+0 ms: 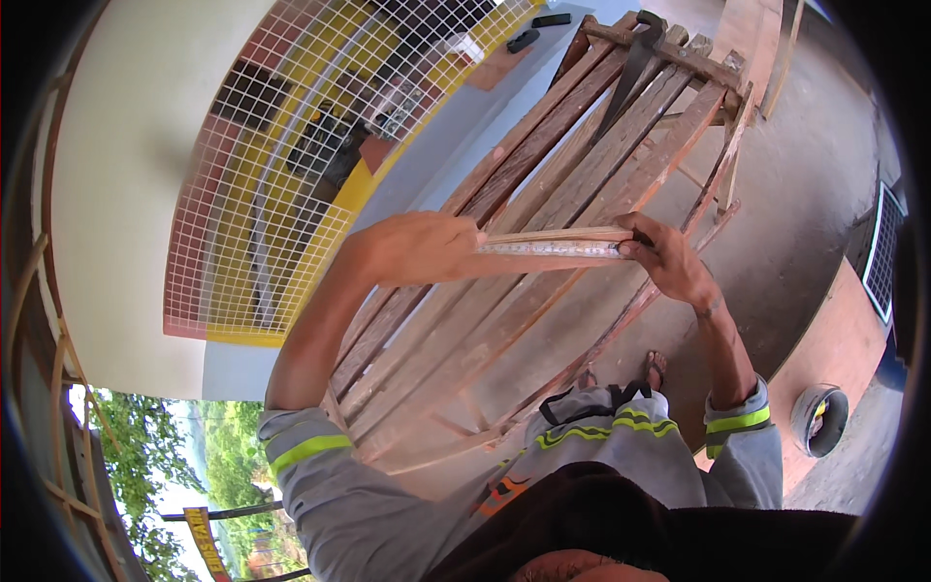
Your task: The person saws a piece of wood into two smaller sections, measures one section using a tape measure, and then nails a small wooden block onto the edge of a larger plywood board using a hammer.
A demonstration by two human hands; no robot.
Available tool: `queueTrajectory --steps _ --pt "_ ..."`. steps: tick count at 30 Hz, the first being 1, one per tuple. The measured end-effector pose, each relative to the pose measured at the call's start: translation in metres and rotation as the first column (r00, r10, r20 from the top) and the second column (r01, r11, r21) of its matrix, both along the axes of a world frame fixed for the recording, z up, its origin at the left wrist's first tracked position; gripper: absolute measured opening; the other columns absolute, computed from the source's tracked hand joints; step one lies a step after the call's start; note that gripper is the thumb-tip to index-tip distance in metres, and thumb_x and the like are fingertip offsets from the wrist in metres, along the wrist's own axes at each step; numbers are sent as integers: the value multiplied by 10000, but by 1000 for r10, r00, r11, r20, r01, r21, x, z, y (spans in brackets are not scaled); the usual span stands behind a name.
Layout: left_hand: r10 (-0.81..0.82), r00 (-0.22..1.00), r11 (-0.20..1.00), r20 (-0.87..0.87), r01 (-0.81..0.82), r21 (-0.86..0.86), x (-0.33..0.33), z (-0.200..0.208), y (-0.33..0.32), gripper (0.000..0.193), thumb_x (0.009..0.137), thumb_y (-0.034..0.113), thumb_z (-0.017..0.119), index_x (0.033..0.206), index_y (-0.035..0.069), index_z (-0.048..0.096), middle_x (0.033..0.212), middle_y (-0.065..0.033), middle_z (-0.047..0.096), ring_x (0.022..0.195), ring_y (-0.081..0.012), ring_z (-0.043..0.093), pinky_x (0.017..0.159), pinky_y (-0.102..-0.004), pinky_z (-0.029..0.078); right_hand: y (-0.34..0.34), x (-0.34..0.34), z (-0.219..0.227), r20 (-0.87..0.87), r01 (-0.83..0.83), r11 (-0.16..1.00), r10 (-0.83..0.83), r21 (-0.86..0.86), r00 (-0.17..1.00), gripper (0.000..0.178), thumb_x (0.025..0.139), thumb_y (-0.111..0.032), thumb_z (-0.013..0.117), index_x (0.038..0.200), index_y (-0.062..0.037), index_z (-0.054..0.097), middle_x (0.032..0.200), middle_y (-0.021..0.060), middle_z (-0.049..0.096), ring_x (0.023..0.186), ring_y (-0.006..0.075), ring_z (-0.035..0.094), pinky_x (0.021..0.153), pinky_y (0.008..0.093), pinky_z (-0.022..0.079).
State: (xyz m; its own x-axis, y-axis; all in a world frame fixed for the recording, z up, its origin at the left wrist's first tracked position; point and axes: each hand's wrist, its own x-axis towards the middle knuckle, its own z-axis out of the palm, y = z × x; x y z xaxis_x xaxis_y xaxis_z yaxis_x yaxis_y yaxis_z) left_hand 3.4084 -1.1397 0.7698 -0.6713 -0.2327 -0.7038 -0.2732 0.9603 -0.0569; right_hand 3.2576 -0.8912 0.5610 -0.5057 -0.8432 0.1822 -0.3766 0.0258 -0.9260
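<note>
A short piece of wood [558, 261] is held level in front of me, above a slatted wooden bench [465, 320]. A pale measuring tape [553, 248] with marks along it lies lengthwise on the wood. My left hand [422, 247] is closed round the left end, its fingers hiding that end of the tape. At the other end, my right hand [671, 260] pinches the wood and tape between thumb and fingers. A handsaw [632, 76] with a dark handle rests on the bench's far end.
White wire mesh [281, 145] covers an opening in the wall at left, with tools behind it. Two small dark objects, one [522, 41] rounded, lie on the ledge beyond the bench. To the right are a plywood sheet [824, 335] and a bucket [808, 427].
</note>
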Motion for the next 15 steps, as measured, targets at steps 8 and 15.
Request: queueTrajectory --steps 8,15 --pt "281 888 776 365 -434 458 14 -46 -40 839 962 735 382 1426 44 491 1219 -147 650 1159 -287 608 1010 -390 468 4 6 0 -23 4 999 -4 32 1000 311 951 -99 620 1246 -16 568 916 239 676 863 365 675 776 417 496" --pt "187 967 899 175 -240 366 18 -52 -36 913 904 813 388 1368 32 485 1066 -165 650 1000 -220 651 868 -366 530 10 0 0 -61 -92 995 94 30 994 305 949 -95 622 1241 -24 575 934 226 682 885 384 671 789 424 500"
